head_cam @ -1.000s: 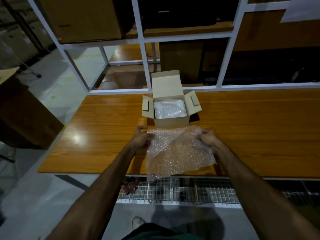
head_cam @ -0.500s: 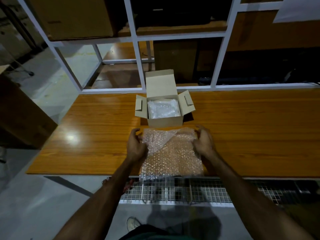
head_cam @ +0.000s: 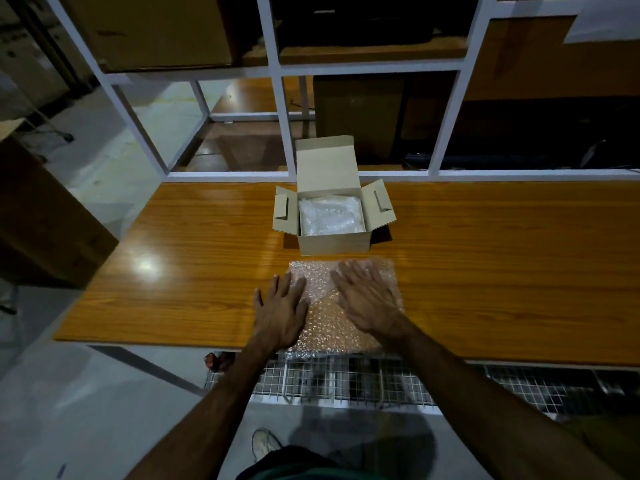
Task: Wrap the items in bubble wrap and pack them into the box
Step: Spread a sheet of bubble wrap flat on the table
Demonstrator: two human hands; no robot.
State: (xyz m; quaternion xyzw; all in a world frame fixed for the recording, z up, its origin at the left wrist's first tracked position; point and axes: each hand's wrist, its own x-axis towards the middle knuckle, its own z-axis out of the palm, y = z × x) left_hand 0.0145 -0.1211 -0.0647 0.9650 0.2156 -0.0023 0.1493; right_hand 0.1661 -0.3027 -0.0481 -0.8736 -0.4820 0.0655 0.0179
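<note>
— What is the person doing with both palms down?

— Flattening the clear square sheet of bubble wrap on the orange wooden table. The left hand lies with straight fingers on its 9 o'clock edge, the right hand lies spread on the 2 o'clock part. Neither hand grasps anything; I think they press so the sheet does not curl.

— And the box?

— The small open cardboard box stands at 12 o'clock, just beside the sheet, flaps out. One white wrapped bundle is already inside. Probably it is kept close for easy packing.
</note>
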